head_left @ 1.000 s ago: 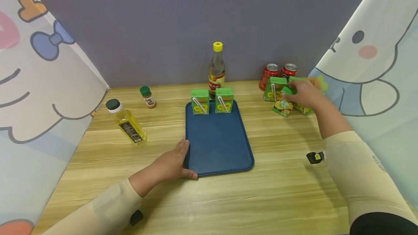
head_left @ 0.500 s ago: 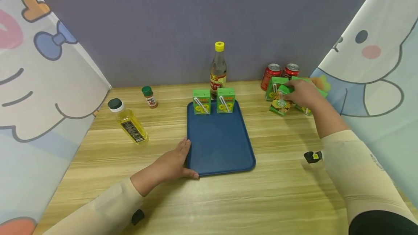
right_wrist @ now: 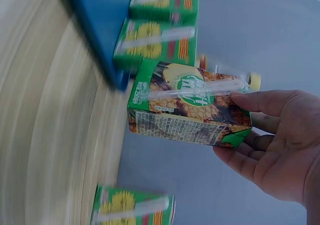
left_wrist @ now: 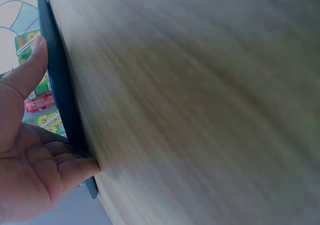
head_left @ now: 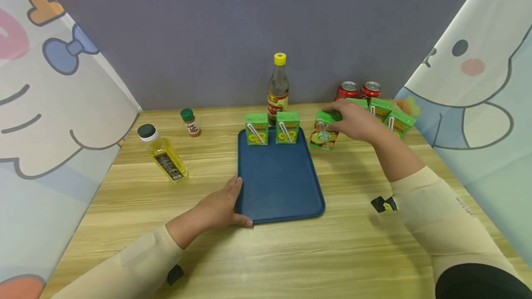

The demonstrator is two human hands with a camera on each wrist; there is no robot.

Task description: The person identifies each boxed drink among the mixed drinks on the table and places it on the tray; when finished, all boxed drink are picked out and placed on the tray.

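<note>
The left grip, released with fingers extended, rests against the near left corner of a dark blue tray. Beyond, a juice box, green-ended, printed with pineapples and bearing a wrapped straw, is tilted near the tray's right edge. The right grip pinches its top end, some fingers hidden behind it. Two green boxes stand on the tray's far end, partly masking a bottle. In the head view, the right grip mostly hides a carton; two cans are partly covered.
</note>
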